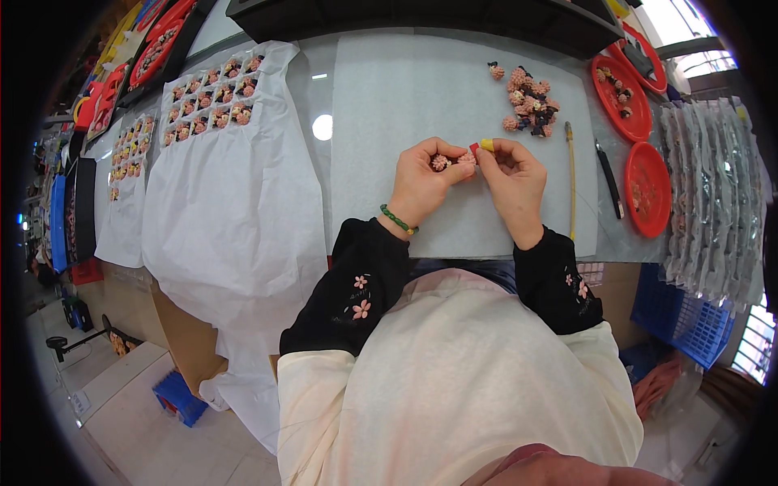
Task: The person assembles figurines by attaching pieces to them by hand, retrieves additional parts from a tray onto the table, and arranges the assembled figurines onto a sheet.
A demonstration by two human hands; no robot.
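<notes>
My left hand [423, 180], with a green bead bracelet at the wrist, is closed around small pink knobbly pieces. One pink piece [467, 159] sits at its fingertips, and another pink and dark piece [440, 163] shows in the curl of its fingers. Close against it, my right hand [515, 180] has thumb and fingers pinched together at the front piece. Yellow and red wraps [486, 145] cover its fingertips; whether it grips the piece itself is hidden. Beyond the right hand lies a loose heap of similar pink and dark pieces [531, 101] on a white sheet [373, 105].
At left, a white tray [209, 95] holds rows of pieces above draped white paper [235, 194]. To the right lie a thin yellowish stick [570, 186], a black pen-like tool [609, 180], red dishes [648, 190] and clear packs [709, 194]. A dark rack [429, 18] spans the back.
</notes>
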